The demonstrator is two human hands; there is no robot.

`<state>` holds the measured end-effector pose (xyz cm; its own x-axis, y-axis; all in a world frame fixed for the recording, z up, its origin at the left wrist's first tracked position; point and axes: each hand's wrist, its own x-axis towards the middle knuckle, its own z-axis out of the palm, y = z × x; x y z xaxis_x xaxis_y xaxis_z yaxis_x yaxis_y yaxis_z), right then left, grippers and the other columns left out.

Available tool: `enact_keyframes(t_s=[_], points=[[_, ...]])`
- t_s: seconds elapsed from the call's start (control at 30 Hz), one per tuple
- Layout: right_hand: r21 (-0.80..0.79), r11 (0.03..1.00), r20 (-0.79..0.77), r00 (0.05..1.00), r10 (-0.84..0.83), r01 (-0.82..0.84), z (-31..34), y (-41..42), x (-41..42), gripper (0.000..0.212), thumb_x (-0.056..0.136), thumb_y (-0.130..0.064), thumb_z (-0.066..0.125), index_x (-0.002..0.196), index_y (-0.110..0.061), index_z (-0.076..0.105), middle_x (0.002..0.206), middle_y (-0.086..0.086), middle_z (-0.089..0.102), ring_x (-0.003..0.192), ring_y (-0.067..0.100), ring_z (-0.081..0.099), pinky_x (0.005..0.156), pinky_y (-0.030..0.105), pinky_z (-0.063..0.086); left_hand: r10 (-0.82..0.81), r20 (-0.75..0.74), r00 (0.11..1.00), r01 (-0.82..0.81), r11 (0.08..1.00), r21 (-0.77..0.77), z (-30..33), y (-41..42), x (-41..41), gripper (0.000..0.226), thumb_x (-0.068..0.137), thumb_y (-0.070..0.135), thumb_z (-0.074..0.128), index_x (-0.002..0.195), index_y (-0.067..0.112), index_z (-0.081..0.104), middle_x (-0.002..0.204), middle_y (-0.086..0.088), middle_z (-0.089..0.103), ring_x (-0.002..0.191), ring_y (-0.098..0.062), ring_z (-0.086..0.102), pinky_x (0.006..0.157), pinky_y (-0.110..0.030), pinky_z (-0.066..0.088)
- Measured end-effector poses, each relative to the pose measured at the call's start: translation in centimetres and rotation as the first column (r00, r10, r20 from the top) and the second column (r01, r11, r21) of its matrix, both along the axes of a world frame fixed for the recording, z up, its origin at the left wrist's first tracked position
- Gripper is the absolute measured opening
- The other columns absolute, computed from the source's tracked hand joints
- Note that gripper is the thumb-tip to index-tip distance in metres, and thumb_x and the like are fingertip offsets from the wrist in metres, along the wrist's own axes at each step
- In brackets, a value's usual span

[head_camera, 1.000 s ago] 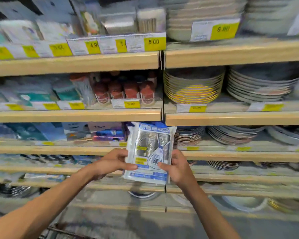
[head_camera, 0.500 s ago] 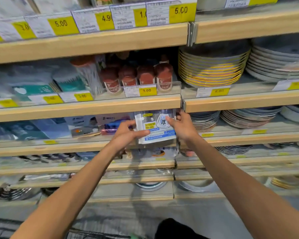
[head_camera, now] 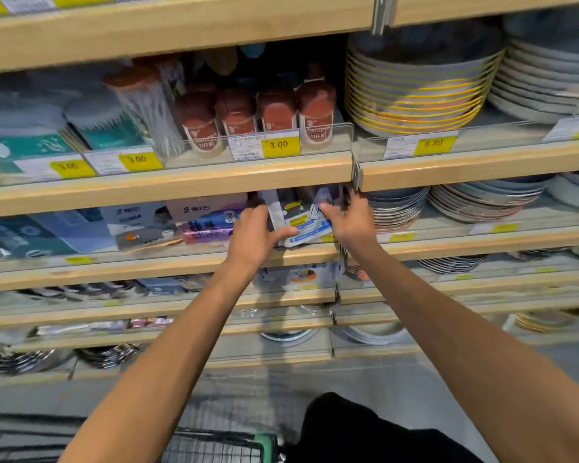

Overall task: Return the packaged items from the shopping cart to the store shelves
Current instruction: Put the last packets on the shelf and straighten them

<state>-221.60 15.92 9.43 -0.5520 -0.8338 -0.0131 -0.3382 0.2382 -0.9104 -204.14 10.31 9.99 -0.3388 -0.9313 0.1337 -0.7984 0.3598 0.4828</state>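
A flat silver and blue packet [head_camera: 300,222] leans back into the third shelf [head_camera: 181,262], its top hidden under the shelf board above. My left hand [head_camera: 253,237] holds its left edge with the thumb across the front. My right hand [head_camera: 350,218] grips its right edge with curled fingers. The black wire shopping cart [head_camera: 214,446] shows at the bottom, with a green handle end.
Boxed goods [head_camera: 204,222] stand just left of the packet. Stacks of plates [head_camera: 398,208] sit right of it beyond the shelf divider. Brown-capped jars [head_camera: 315,111] and yellow-rimmed plates [head_camera: 415,95] fill the shelf above. Lower shelves hold cutlery and dishes.
Both hands have carried the packet forward from in front of the shelves into the third shelf, and its upper part is now tucked under the board above. The camera has come closer.
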Motion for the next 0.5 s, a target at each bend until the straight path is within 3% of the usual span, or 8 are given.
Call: enact_keyframes(t_s=[0.07, 0.2, 0.27, 0.4, 0.5], points=[[0.073, 0.996, -0.094, 0.994, 0.053, -0.046, -0.1, 0.1, -0.2, 0.067, 0.080, -0.044, 0.075, 0.133, -0.010, 0.054, 0.124, 0.012, 0.065, 0.119, 0.032, 0.059, 0.099, 0.049, 0.049, 0.003, 0.079, 0.997, 0.007, 0.992, -0.125, -0.1, 0.9, 0.6, 0.046, 0.083, 0.054, 0.068, 0.084, 0.009, 0.057, 0.082, -0.002, 0.055, 0.072, -0.020, 0.053, 0.061, -0.034, 0.040], [0.065, 0.997, -0.240, 0.969, 0.053, -0.039, -0.6, 0.9, 0.2, 0.066, 0.080, -0.036, 0.079, 0.134, -0.011, 0.050, 0.125, 0.010, 0.065, 0.119, 0.031, 0.058, 0.098, 0.047, 0.049, 0.049, 0.100, 0.994, -0.025, 0.973, -0.231, -0.5, 1.9, 1.7, 0.033, 0.089, 0.049, 0.065, 0.086, 0.016, 0.061, 0.097, -0.004, 0.056, 0.078, -0.023, 0.059, 0.070, -0.038, 0.051], [0.114, 0.993, -0.323, 0.945, 0.053, -0.016, -0.5, 0.8, 0.6, 0.062, 0.082, -0.034, 0.078, 0.132, -0.009, 0.051, 0.122, 0.012, 0.065, 0.118, 0.032, 0.057, 0.097, 0.042, 0.048, 0.054, 0.108, 0.993, -0.028, 0.973, -0.228, -0.5, 1.9, 1.2, 0.030, 0.088, 0.044, 0.069, 0.085, 0.016, 0.059, 0.096, -0.004, 0.058, 0.078, -0.024, 0.060, 0.070, -0.038, 0.052], [0.244, 0.969, -0.451, 0.888, 0.088, 0.028, 1.3, 0.3, 1.0, 0.037, 0.090, -0.033, 0.071, 0.111, -0.003, 0.061, 0.104, 0.015, 0.068, 0.101, 0.033, 0.065, 0.071, 0.033, 0.042, 0.081, 0.056, 0.995, -0.073, 0.988, -0.137, -0.1, 1.2, -0.2, 0.033, 0.085, 0.040, 0.074, 0.077, 0.014, 0.056, 0.079, -0.003, 0.061, 0.072, -0.023, 0.060, 0.063, -0.033, 0.044], [0.258, 0.965, -0.478, 0.874, 0.087, 0.044, 1.7, 0.1, 1.0, 0.030, 0.093, -0.031, 0.067, 0.106, -0.004, 0.064, 0.097, 0.014, 0.069, 0.095, 0.031, 0.066, 0.067, 0.031, 0.038, 0.105, 0.071, 0.992, -0.097, 0.990, -0.106, -0.2, 0.9, -1.0, 0.033, 0.086, 0.042, 0.071, 0.079, 0.012, 0.059, 0.081, -0.006, 0.063, 0.076, -0.025, 0.062, 0.064, -0.033, 0.045]])
